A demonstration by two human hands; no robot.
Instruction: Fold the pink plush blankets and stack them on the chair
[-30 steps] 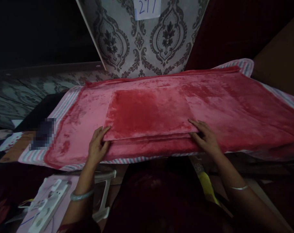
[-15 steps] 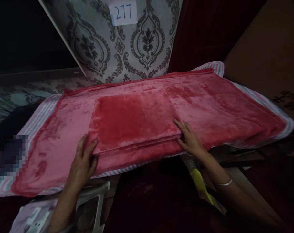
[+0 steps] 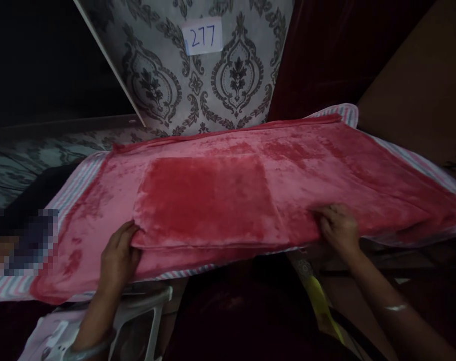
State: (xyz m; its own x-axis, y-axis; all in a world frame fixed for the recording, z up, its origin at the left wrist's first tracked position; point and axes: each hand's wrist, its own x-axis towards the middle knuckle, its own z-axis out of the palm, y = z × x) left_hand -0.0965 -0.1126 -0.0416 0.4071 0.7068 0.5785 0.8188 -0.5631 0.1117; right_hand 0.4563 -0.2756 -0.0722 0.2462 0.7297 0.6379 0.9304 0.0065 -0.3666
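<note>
A red plush blanket (image 3: 306, 185) lies spread across a surface over a striped cloth (image 3: 75, 180), whose edges stick out around it. In its middle is a darker, flat rectangular panel of folded plush (image 3: 201, 200), its front edge doubled in layers. My left hand (image 3: 119, 255) pinches the near left corner of this folded part between thumb and fingers. To the right of the panel, my right hand (image 3: 338, 228) is closed on the plush near the front edge; its fingertips are slightly blurred.
Patterned wallpaper (image 3: 198, 100) with a paper marked 277 (image 3: 203, 36) stands behind. A dark screen (image 3: 55, 65) is at back left, a brown panel (image 3: 419, 80) at right. Below the front edge are a pale chair frame (image 3: 156, 311) and a yellow strip (image 3: 323, 306).
My right hand has moved right, away from the panel's right edge, and its fingers have closed. My left hand has shifted slightly left and down at the corner. The view has tilted a little.
</note>
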